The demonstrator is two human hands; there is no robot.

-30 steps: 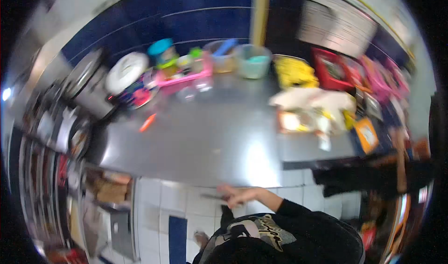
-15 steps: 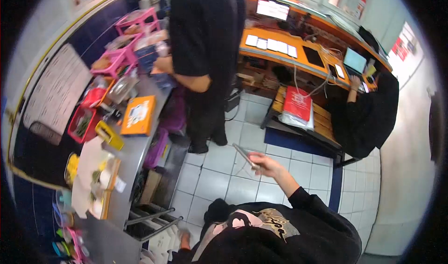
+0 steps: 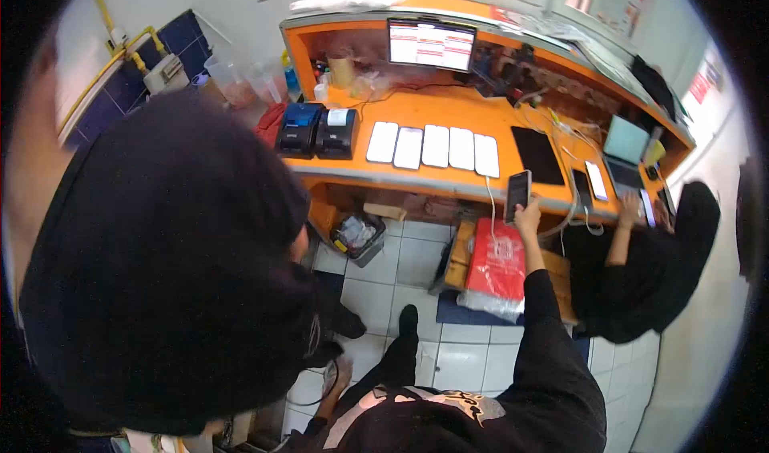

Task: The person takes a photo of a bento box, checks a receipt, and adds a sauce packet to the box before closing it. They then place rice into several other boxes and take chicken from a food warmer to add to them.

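Note:
My right hand (image 3: 529, 217) is stretched forward, closed on the lower part of a dark smartphone (image 3: 518, 190) held upright at the counter's front edge. Below it lies a red plastic-wrapped package (image 3: 497, 261) on a wooden bench (image 3: 458, 269). Low beside my body, my left hand (image 3: 340, 379) is small and blurred, close to a thin dark loop; its fingers do not show clearly. Several phones with white screens (image 3: 436, 146) lie in a row on the orange counter (image 3: 384, 104), and a black tablet (image 3: 537, 155) lies right of them.
A person in black (image 3: 168, 269) stands close on the left, filling much of the view. Another person (image 3: 657, 269) sits at the right by a laptop (image 3: 626, 144). Two receipt printers (image 3: 335, 132), a monitor (image 3: 432, 44) and a bin (image 3: 360, 241) are ahead. Cables hang over the counter edge.
My view has turned and moved toward the counter. The phone in my right hand has gone from over the floor to the counter's edge. The standing person is now much closer, at left.

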